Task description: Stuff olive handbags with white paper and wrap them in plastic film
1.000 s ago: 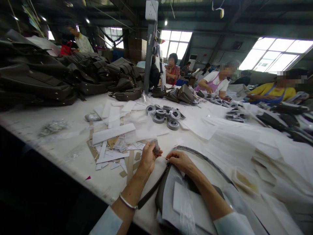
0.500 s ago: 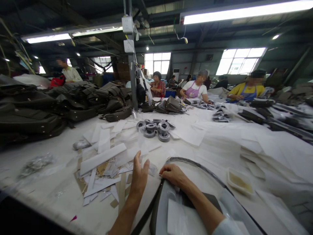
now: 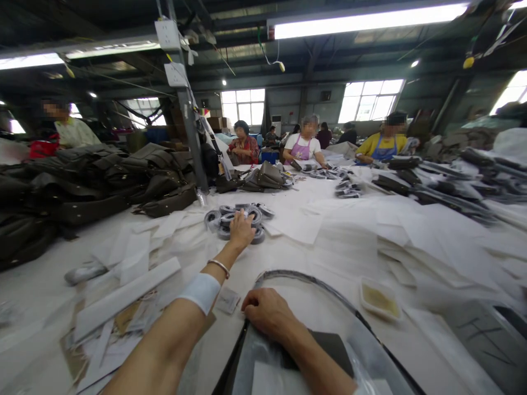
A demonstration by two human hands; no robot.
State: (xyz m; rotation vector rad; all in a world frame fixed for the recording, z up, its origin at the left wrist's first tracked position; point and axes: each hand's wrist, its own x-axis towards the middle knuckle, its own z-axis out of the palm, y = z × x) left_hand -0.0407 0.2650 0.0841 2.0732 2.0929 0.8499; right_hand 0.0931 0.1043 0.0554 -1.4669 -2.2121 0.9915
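Observation:
My left hand (image 3: 242, 227) is stretched out over the pile of grey wrapped rings (image 3: 213, 219), fingers apart, over the middle of the pile. A bracelet circles that wrist. Nearer, my right hand (image 3: 267, 314) has its fingers curled at the top corner of a dark bag (image 3: 329, 348) with clear plastic and a white sheet on it; what its fingertips hold is hidden. The bag's long dark strap (image 3: 313, 278) arches beyond and around that hand. A small clear packet (image 3: 228, 301) lies left of the right hand.
Paper and card scraps (image 3: 127, 299) lie at left. Dark bags (image 3: 90, 181) are heaped behind them. A shallow tray (image 3: 381, 299) stands right of the strap, with a grey bin (image 3: 486, 334) beyond. A post (image 3: 191, 126) rises behind the rings. Several people work across the table.
My left hand has reached forward from beside the right hand to the rings. My right hand stays at the bag's corner. The view has turned to the right.

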